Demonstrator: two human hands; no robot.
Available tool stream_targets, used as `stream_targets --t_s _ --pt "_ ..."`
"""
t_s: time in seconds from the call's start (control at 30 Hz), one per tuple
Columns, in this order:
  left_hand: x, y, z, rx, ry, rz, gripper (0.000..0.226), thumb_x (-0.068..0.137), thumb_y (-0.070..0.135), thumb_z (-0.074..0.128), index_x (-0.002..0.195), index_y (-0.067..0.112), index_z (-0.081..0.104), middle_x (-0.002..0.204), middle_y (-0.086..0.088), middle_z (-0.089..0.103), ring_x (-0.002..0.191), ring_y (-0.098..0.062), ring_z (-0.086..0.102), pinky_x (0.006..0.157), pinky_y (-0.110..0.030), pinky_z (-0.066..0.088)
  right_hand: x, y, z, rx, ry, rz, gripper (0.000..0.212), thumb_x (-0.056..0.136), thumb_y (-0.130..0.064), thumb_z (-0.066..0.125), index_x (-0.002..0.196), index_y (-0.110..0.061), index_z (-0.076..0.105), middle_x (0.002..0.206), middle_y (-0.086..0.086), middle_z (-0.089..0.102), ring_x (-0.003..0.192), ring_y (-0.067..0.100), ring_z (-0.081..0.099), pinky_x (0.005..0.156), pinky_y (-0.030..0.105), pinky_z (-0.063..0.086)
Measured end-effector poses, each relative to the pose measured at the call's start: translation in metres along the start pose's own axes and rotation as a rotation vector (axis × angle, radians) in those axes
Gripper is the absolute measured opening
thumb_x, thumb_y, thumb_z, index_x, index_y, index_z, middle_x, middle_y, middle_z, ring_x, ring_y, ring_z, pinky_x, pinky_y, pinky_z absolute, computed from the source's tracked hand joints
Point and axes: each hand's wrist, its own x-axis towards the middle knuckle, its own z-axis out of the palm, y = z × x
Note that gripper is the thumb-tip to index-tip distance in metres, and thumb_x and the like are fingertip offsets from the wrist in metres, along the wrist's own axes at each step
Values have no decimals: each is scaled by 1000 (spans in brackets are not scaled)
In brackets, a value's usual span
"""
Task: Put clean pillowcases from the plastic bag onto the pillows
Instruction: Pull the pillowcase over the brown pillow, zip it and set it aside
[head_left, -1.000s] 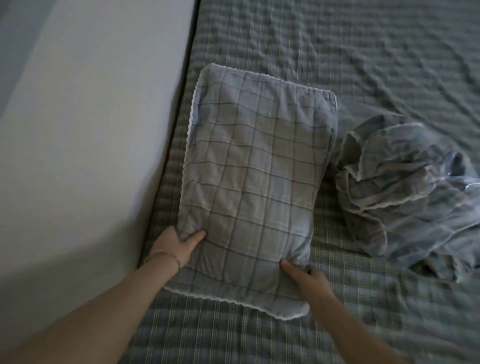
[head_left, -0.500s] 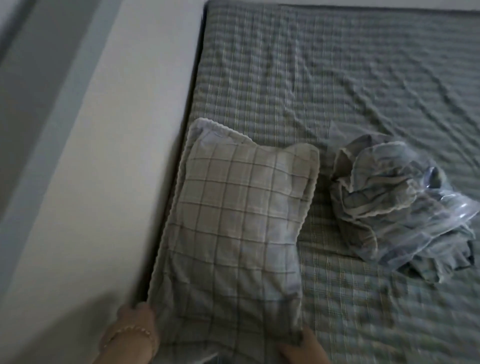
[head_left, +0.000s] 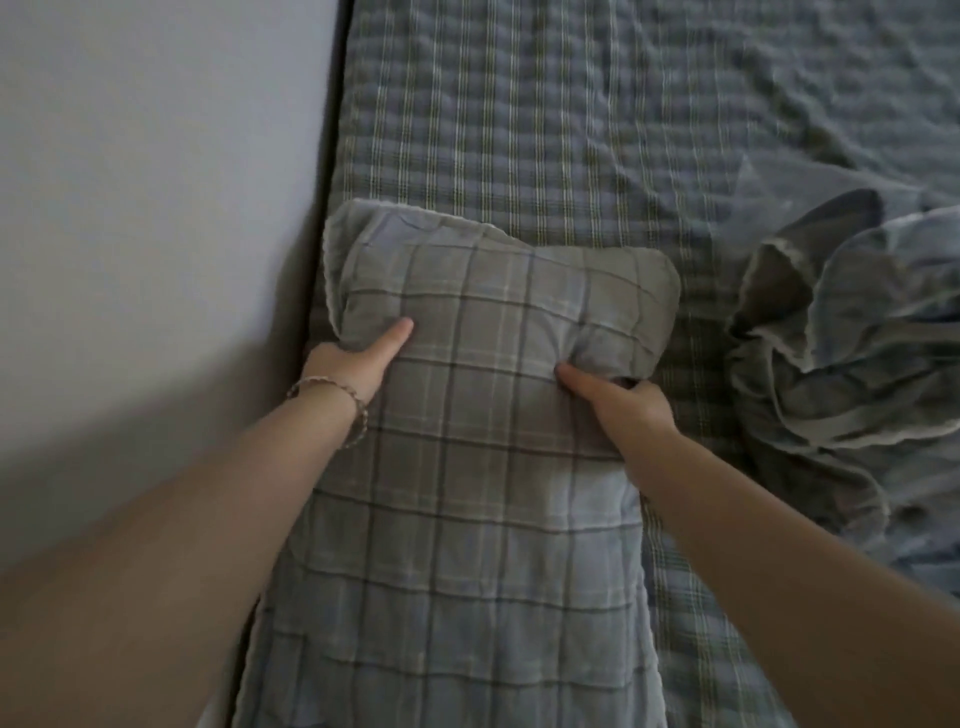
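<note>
A pillow in a grey-blue checked pillowcase lies lengthwise on the bed, along its left edge. My left hand grips the pillow's left side near the far end, thumb on top and fingers hidden behind the edge. My right hand grips the right side opposite, thumb pressed into the fabric and the other fingers tucked under. To the right lies a crumpled heap of checked pillowcases, with clear plastic of the bag barely visible at its far side.
The bed carries a striped grey-green sheet, wrinkled toward the far right. A pale wall or headboard runs along the left, with a dark gap between it and the mattress.
Both hands moved from the pillow's near end up its sides to the far end. The pillow now lies closer to me and fills the lower view.
</note>
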Motion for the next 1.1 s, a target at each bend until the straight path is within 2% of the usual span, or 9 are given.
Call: stream_targets --t_s 0.13,0.27,0.4,0.47,0.6,0.7,0.87,1.0,1.1 --pt "-38 5 -3 -230 327 327 35 73 32 76 99 12 65 82 8 65 77 -3 62 67 -20 43 -28 0 -6 -112 3 -287 29 76 -22 76 100 -19 60 87 -9 63 93 15 63 82 28 48" --pt "-57 7 -35 -229 554 628 39 69 41 72 99 21 57 88 27 62 76 9 56 74 -12 42 -54 -9 -21 -82 -116 -551 19 75 -14 75 83 -24 61 81 -10 68 77 2 63 69 14 52" --pt "-12 4 -17 313 287 379 80 80 17 69 142 -3 22 145 -24 27 133 -33 28 111 -32 20 -9 -17 2 -496 63 -317 47 89 -21 60 131 -18 38 134 6 40 120 22 42 95 32 41" --pt "-18 -2 -3 538 219 464 78 85 23 62 145 1 17 151 -25 9 140 -37 12 114 -38 12 -10 -16 19 -683 175 -301 64 94 -29 48 147 -18 14 153 8 10 140 28 15 113 41 23" --pt "-29 -26 30 890 22 805 72 85 54 28 146 17 23 154 -16 14 140 -37 13 107 -60 13 -21 0 53 -975 13 -769 65 96 -51 22 147 -29 -10 153 -8 -21 143 18 -16 118 39 -7" --pt "-6 -28 44 1046 -25 723 73 75 62 1 139 32 -17 155 -5 -17 140 -29 -18 107 -54 -13 9 13 69 -1175 10 -738 66 83 -60 -4 135 -29 -30 147 -5 -34 141 21 -24 113 41 -17" --pt "15 -18 54 1122 -158 610 70 91 59 19 143 31 -19 150 -1 -32 137 -25 -29 109 -52 -15 34 8 78 -1247 -50 -657 67 96 -52 16 146 -25 -19 154 3 -26 141 22 -23 114 42 -14" --pt "-45 -77 16 975 -65 703 63 94 53 17 148 21 12 155 -14 1 142 -28 -2 110 -55 4 -42 91 62 -946 61 -682 58 97 -45 19 146 -15 25 153 12 23 144 25 14 116 41 12" --pt "-103 -148 -12 976 -195 646 60 93 53 4 148 28 7 156 -9 2 143 -28 2 107 -57 11 -91 163 41 -1022 -41 -703 56 91 -41 34 141 -16 32 151 12 28 145 21 5 113 42 15"
